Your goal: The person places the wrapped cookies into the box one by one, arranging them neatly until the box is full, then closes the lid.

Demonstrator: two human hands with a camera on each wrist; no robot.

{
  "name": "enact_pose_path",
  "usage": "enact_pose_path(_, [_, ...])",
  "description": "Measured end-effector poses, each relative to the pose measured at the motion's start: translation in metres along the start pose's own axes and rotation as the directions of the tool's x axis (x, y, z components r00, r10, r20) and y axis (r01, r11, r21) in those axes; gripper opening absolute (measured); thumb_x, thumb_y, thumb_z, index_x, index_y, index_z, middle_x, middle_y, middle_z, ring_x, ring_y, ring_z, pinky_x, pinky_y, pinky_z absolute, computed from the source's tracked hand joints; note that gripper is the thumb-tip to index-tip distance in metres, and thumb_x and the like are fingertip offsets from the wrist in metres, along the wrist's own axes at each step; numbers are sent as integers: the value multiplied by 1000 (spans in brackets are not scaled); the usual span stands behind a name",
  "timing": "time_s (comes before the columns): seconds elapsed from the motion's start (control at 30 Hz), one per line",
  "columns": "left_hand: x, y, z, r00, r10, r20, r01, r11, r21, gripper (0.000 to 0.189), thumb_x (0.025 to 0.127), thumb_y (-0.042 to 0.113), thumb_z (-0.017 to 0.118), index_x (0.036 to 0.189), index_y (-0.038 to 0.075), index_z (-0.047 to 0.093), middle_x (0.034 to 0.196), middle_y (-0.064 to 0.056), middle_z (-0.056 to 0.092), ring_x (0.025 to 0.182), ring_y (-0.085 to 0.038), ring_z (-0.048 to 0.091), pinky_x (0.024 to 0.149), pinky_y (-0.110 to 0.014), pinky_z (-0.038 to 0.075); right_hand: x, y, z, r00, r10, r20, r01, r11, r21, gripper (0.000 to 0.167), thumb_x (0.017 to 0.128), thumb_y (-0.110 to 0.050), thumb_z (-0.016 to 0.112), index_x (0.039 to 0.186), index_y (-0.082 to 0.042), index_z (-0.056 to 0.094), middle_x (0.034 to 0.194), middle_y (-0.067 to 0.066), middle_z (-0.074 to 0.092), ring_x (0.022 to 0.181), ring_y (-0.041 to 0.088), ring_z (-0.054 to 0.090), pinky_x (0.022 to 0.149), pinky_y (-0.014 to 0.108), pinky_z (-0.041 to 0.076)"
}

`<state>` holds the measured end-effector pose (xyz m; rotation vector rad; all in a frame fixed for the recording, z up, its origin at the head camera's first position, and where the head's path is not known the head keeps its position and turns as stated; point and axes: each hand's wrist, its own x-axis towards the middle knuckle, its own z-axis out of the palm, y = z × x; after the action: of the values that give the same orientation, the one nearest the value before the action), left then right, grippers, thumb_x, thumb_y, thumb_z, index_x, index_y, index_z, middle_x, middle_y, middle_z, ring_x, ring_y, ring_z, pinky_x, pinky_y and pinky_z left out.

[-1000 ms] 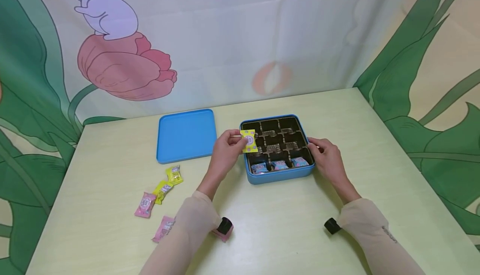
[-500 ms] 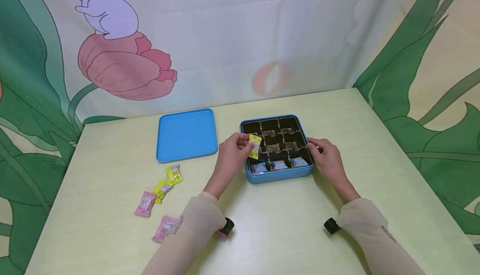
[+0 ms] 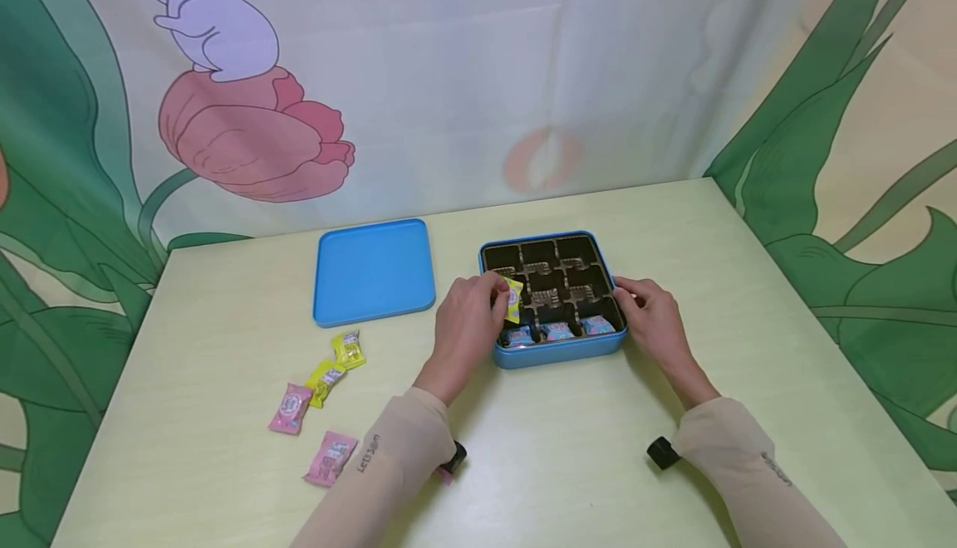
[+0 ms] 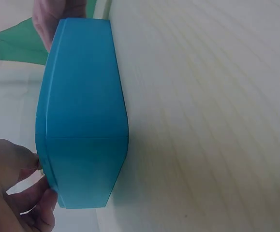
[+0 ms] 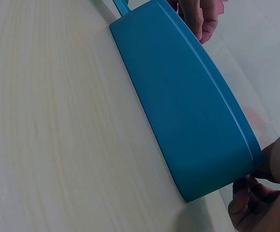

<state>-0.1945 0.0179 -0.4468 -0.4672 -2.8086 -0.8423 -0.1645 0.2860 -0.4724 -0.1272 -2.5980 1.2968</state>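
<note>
A blue square box [image 3: 559,354] stands on the table, its dark tray [image 3: 576,244] divided into compartments. In the head view my left hand [image 3: 467,328] pinches a small yellow wrapped candy [image 3: 513,300] over the left side of the tray, at the middle row. Part of that candy is hidden behind the fingers. My right hand [image 3: 654,320] grips the box's right rim between thumb and fingers. Several blue wrapped candies [image 3: 557,330] lie in the front row of compartments. Both wrist views show the box's outer walls, with the tray out of sight.
A blue lid [image 3: 374,272] lies flat left of the box. Two yellow candies [image 3: 325,382] and a pink candy [image 3: 290,408] lie left on the table [image 3: 568,465]. Another pink candy [image 3: 331,458] lies nearer; a further pink one is mostly hidden under my left wrist. A printed curtain hangs behind.
My left hand has shifted right and a little nearer, bringing the yellow candy from the box's left rim in over the tray and lower. My right hand stays at the rim.
</note>
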Motion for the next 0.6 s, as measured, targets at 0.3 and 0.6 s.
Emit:
enact_pose_path(0.3, [-8, 0, 0, 997, 79, -3, -78, 994, 76, 21, 98, 23, 72, 111, 8, 79, 112, -11, 71, 99, -30, 61, 85, -40, 53, 0, 1, 1, 1000, -5, -3, 5, 1000, 1, 28, 104, -9, 62, 127, 5, 70, 107, 24, 69, 84, 24, 58, 70, 21, 44])
enact_pose_path(0.6, [-13, 0, -7, 982, 188, 12, -187, 967, 175, 23, 97, 18, 70, 115, 7, 79, 114, -10, 73, 103, -31, 63, 83, -41, 53, -1, 0, 1, 1000, -3, -10, 3, 1000, -5, 28, 103, -8, 62, 127, 5, 70, 106, 23, 69, 83, 22, 57, 69, 21, 44])
